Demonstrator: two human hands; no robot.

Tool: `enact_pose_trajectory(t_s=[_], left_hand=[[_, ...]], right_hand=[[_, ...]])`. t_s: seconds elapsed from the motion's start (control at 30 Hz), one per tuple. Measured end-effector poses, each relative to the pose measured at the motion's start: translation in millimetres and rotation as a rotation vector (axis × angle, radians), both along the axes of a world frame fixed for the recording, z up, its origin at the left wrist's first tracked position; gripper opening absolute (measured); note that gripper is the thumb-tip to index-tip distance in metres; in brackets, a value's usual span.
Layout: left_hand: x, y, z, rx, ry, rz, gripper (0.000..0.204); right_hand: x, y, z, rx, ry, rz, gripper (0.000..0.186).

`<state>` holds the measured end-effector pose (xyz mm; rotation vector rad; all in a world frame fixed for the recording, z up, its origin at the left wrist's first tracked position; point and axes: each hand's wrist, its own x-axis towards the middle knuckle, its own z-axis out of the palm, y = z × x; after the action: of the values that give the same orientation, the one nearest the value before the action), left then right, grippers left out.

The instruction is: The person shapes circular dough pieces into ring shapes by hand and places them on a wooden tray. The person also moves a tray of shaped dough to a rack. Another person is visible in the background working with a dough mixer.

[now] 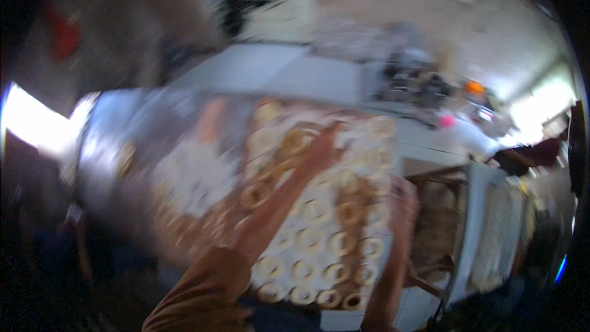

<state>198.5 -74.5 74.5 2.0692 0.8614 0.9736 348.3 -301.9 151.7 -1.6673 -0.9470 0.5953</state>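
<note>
While pale rings (294, 269) are filling the board (354, 252) upward from its near edge, the right hand (403, 200) is lying along the right edge and the left hand (324, 149) is hovering toward the far edge; through this blur, I cannot tell whether either is grasping anything. Handling rings is seemingly the step in hand, calling next for a light touch.

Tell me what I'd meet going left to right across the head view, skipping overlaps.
Blurred red thing → white powdery patch → left hand → right hand → bright pink thing → orange thing.
</note>
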Motion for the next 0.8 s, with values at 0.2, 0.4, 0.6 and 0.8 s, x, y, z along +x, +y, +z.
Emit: enact_pose_trajectory(t_s=[0.2,0.4,0.6,0.8], left_hand=[[-324.4,-134.1,2.1,0.038,0.23,0.642,0.024],[-487.9,-176.7,4.9,0.076,0.796,0.96,0.027],[-483.4,-167.5,8.0,-0.391,0.178,0.682,0.027],[-479.0,-191.9,36.9,-0.815,-0.623,0.412,0.032]], right_hand=[[-86.6,-113.1,2.8,-0.114,-0.221,-0.171,0.01],[-159.1,-100.6,-7.1,-0.124,-0.145,0.016,0.017],[-320.5,2.7,3.3,-0.079,-0.168,0.522,0.017],[-449.3,34.0,-8.2,-0.182,0.072,0.663,0.033]])
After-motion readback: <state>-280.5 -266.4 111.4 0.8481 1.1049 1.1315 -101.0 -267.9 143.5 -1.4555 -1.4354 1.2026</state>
